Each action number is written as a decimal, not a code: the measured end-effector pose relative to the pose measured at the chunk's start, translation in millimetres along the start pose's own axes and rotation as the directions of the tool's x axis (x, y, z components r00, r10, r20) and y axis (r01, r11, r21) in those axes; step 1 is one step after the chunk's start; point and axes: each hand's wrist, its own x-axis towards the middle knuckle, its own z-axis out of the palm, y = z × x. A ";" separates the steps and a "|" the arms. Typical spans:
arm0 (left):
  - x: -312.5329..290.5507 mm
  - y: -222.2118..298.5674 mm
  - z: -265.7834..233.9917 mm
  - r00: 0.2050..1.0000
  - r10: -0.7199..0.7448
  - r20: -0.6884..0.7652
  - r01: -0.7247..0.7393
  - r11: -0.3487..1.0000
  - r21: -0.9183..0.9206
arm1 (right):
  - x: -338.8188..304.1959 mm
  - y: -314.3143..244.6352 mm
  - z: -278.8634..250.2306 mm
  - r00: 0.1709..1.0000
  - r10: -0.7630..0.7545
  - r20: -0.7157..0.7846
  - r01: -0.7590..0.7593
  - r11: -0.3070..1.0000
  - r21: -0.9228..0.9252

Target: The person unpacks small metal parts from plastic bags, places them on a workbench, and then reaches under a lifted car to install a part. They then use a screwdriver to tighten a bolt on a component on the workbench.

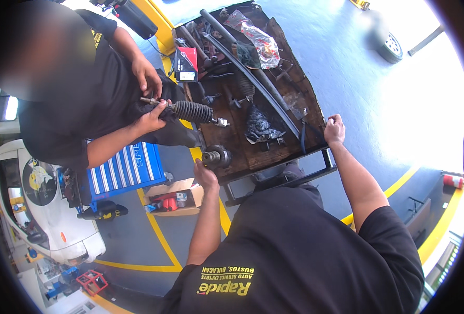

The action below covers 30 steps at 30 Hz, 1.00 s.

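Observation:
My right hand (335,130) is curled closed at the right near corner of a wooden-topped cart (242,161), gripping its edge. At the cart's left near corner, my left hand (207,175) sits right beside a round metal part with a stubby shaft (216,156). Most of that hand's fingers are hidden, so its grip is unclear. Across to the left, a co-worker holds a tie rod with a black ribbed rubber boot (192,111) in both hands. On the cart lie a crumpled black plastic bag (263,125) and a long metal bar (253,83).
A red and black box (186,64) stands at the cart's far left, near pipes and a clear plastic bag (255,39). A blue tool chest (124,166) and an open cardboard box (177,196) are on the left. A white car (64,230) is beyond; a wheel (391,48) lies far right.

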 end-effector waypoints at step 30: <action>1.0 -3.8 -1.5 0.998 -0.061 -0.017 0.060 0.998 -0.030 | 2.1 -0.2 0.3 1.000 -0.007 0.005 0.007 0.999 -0.035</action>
